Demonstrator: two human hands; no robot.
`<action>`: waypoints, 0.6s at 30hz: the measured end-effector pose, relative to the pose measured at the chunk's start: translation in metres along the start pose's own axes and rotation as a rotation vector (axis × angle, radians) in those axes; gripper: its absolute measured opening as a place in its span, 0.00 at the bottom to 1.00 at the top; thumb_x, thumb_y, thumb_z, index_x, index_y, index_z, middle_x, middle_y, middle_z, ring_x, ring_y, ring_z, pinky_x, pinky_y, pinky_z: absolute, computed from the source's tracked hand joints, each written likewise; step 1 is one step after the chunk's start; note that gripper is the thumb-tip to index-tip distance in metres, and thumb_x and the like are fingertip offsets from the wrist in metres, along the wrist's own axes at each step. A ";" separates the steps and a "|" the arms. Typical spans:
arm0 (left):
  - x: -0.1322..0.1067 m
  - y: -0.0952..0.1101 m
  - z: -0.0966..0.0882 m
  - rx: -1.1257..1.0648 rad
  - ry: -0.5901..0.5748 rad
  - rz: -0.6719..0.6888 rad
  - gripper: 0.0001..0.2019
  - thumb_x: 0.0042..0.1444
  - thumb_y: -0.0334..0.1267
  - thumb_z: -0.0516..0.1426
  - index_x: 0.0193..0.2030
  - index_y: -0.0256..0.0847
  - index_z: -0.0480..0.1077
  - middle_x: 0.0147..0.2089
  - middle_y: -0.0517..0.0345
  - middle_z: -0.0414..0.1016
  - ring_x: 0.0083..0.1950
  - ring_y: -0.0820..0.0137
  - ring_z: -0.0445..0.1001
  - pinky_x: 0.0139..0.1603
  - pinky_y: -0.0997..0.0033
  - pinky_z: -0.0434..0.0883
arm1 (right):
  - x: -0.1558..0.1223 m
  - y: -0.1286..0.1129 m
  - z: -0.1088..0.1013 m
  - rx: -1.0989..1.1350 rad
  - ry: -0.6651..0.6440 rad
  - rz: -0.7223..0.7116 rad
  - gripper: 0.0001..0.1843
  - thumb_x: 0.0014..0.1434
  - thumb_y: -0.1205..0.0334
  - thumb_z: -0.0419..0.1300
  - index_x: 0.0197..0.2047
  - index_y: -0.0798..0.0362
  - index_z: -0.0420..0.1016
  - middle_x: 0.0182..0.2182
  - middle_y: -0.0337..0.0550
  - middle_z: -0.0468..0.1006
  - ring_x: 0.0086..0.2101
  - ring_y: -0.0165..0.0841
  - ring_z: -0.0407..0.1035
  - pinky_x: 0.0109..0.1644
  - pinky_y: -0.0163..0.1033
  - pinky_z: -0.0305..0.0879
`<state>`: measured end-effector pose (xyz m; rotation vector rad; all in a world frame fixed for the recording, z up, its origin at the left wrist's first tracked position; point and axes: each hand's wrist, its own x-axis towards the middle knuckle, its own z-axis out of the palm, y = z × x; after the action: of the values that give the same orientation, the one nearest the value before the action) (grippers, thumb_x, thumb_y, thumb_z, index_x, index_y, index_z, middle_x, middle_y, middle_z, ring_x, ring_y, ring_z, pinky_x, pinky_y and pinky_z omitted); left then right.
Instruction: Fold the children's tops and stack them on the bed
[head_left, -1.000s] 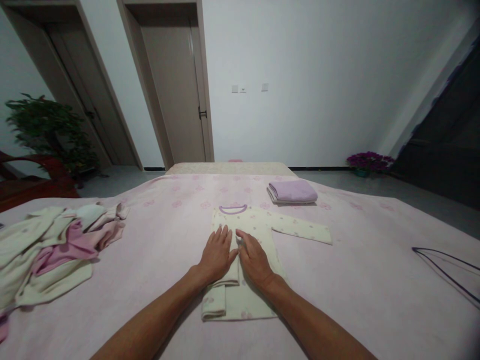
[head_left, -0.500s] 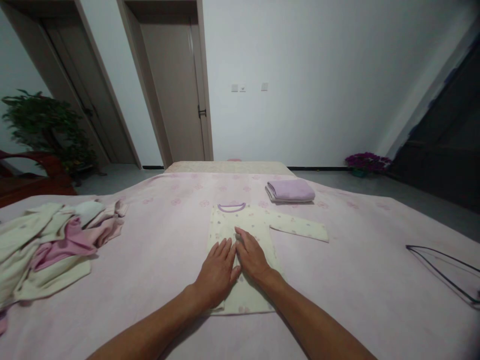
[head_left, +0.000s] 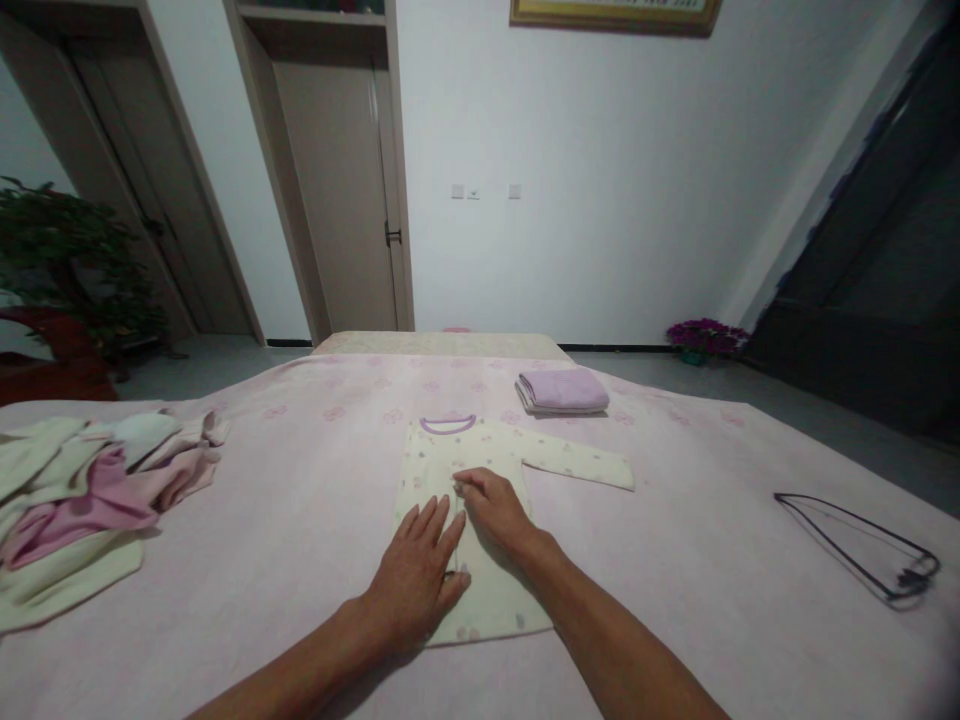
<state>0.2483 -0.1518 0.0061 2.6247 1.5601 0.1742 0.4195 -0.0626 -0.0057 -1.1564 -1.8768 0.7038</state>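
A pale yellow child's long-sleeved shirt with small prints and a purple neckline lies flat before me. Its right-side sleeve stretches out across the sheet; on the left no sleeve sticks out, and a folded edge runs down the shirt's middle. My left hand rests flat on the left half, fingers spread. Beside it, my right hand has its thumb and forefinger drawn together on the fabric near the middle of the chest. The exact bit of cloth pinched is partly hidden by the fingers.
A folded purple garment lies beyond the shirt on the pink bedsheet. Crumpled clothes are heaped at the left. At the right lies a black wire-like frame. Purple flowers stand on the floor by the wall.
My right hand has gone from lying flat to pinching the fabric. My left hand's fingers have spread slightly. The camera view has tilted up and turned a little right.
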 end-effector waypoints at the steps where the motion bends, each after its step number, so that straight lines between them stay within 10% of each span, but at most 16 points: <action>1: 0.000 0.000 0.000 -0.007 -0.001 -0.004 0.34 0.64 0.49 0.53 0.73 0.42 0.52 0.75 0.42 0.44 0.76 0.52 0.44 0.73 0.43 0.49 | 0.006 0.005 -0.010 0.007 0.043 0.013 0.18 0.59 0.68 0.52 0.47 0.52 0.79 0.46 0.45 0.81 0.48 0.35 0.74 0.56 0.43 0.67; 10: -0.002 -0.002 0.007 -0.033 0.044 -0.003 0.32 0.64 0.49 0.54 0.73 0.49 0.52 0.75 0.46 0.43 0.76 0.52 0.44 0.72 0.43 0.49 | 0.020 0.075 -0.139 -0.731 0.406 0.400 0.27 0.60 0.67 0.50 0.63 0.57 0.69 0.58 0.54 0.72 0.58 0.45 0.62 0.63 0.47 0.55; 18: 0.001 0.000 0.001 -0.038 -0.010 -0.017 0.32 0.64 0.49 0.54 0.73 0.50 0.53 0.75 0.45 0.43 0.76 0.52 0.44 0.72 0.42 0.49 | -0.006 0.108 -0.180 -0.870 0.414 0.795 0.31 0.62 0.60 0.50 0.68 0.58 0.61 0.58 0.59 0.70 0.56 0.51 0.63 0.57 0.52 0.60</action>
<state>0.2488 -0.1511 0.0056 2.5791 1.5600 0.1873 0.6241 -0.0136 0.0015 -2.4452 -1.3214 -0.0436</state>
